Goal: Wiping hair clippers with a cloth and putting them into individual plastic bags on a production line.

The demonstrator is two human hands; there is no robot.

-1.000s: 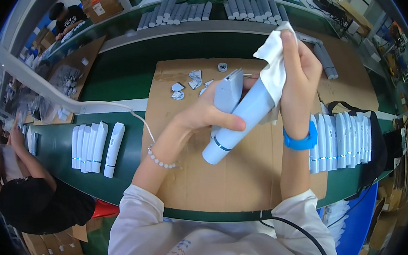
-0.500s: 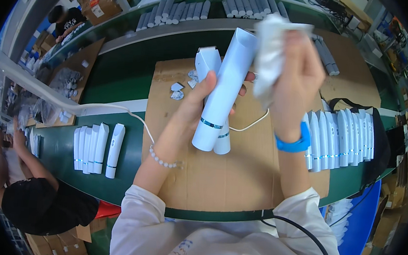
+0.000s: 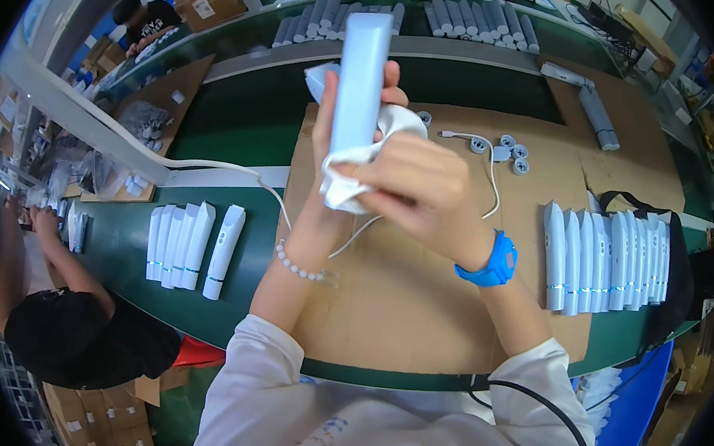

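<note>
My left hand [image 3: 325,128] is closed around a long white hair clipper body [image 3: 362,77], held upright over the cardboard. Behind it, in the same grip, part of a second white clipper [image 3: 318,79] sticks out to the left. A white cloth [image 3: 398,124] is pinched in my right hand [image 3: 431,187] and pressed around the lower end of the front body, hiding that end. Small round grey parts [image 3: 509,154] lie beyond my right hand, beside a white cable [image 3: 494,192].
A brown cardboard sheet [image 3: 400,319] covers the green bench. Several white clippers [image 3: 605,263] stand in a row at right, with more [image 3: 177,247] at left. Grey cylinders [image 3: 482,19] lie at the back. A co-worker in black [image 3: 72,326] sits at left.
The cloth in my right hand has come down and left onto the lower end of the clipper body. My left hand has raised and turned the two clippers.
</note>
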